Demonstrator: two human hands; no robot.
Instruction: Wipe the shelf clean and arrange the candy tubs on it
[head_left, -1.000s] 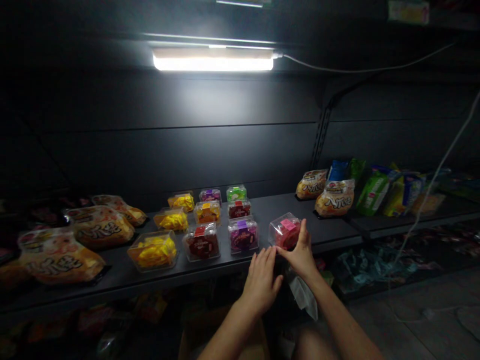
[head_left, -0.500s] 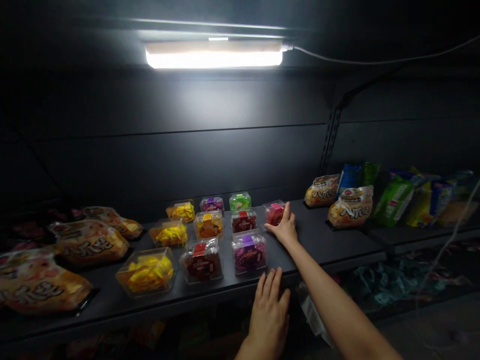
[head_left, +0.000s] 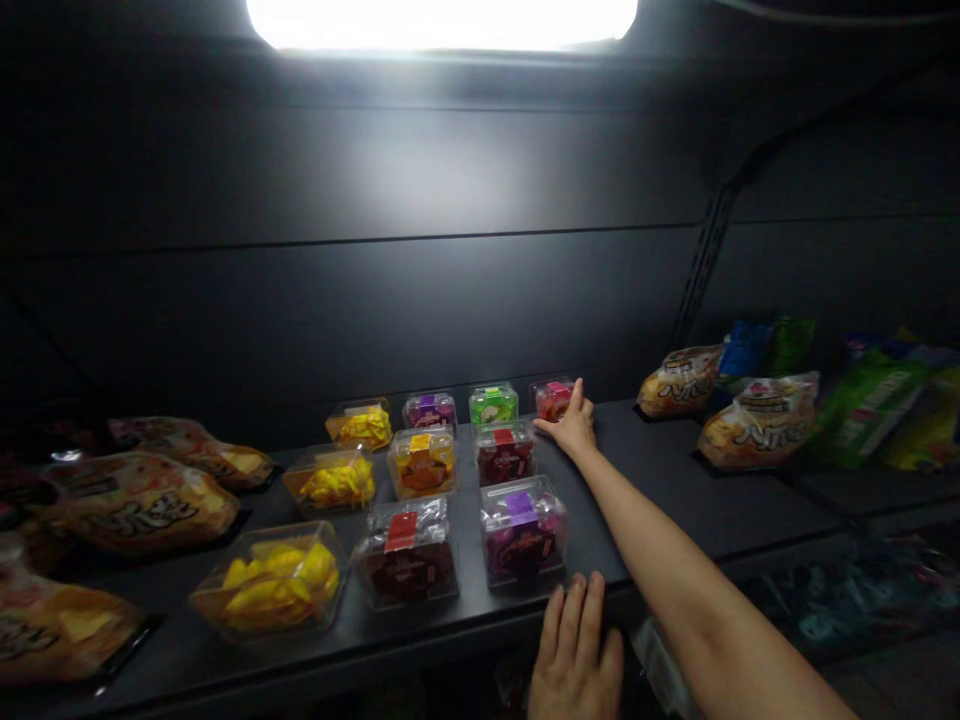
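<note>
Clear plastic shines under a bright lamp (head_left: 442,22) as a person's right hand (head_left: 576,425) holds a red box (head_left: 551,400) at the back of a dark shelf (head_left: 697,500), thumb at the front and fingers on the right side, spread wide around it. The red box stands at the right end of the back row, just beside a green box (head_left: 493,406). Nearer the camera stand a maroon box (head_left: 505,460) and an orange box (head_left: 424,470). At the front edge, the left hand (head_left: 576,660) lies with fingers straight and narrowly spaced, thumb slightly apart, just before a purple box (head_left: 523,545); whether its fingertips touch the shelf cannot be told. Yellow packs (head_left: 277,582) line the left, with printed snack bags (head_left: 146,505) beyond them and more bags (head_left: 761,425) at right.
</note>
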